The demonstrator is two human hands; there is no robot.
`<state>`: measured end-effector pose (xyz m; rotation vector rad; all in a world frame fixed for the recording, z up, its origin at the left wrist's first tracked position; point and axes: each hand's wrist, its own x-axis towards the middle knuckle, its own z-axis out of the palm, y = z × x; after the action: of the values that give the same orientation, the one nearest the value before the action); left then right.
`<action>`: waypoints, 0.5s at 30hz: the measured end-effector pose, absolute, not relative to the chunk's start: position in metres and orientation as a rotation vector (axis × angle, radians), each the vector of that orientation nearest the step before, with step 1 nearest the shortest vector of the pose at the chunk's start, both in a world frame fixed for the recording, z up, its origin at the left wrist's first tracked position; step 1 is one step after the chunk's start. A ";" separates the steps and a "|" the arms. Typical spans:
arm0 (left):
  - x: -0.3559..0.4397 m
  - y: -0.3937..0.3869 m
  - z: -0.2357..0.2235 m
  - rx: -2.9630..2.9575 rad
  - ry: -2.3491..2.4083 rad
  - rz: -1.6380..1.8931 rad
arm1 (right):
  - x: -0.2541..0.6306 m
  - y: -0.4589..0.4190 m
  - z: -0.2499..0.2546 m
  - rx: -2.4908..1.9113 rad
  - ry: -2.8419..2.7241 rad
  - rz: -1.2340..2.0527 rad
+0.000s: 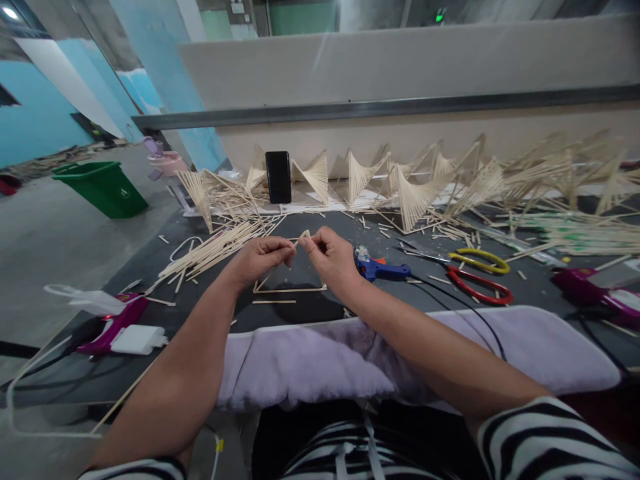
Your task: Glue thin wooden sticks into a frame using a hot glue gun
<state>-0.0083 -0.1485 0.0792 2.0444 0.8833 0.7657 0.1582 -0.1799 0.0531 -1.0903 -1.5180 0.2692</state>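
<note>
My left hand [263,259] and my right hand [331,259] meet over the dark table, both pinched on the top joint of a small frame of thin wooden sticks [290,288]. The frame's base rests on the table below my fingers. A loose stick [274,302] lies just in front of it. A blue glue gun [381,268] lies right beside my right hand.
A pile of loose sticks [215,248] lies at left, finished fan-shaped stick pieces [415,193] line the back, and a black phone [278,177] stands upright. Yellow and red scissors [475,273] lie at right. Purple glue guns [113,327] [595,290] flank me; a lilac cushion [300,367] pads the near edge. A green bin [103,187] stands on the floor at left.
</note>
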 end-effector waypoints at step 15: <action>-0.008 -0.149 0.080 2.060 0.873 0.775 | 0.157 -0.179 0.052 -1.076 -1.516 0.277</action>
<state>-0.0077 -0.1494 0.0801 2.0597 0.8728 0.7753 0.1573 -0.1795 0.0516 -1.0762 -1.5156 0.2770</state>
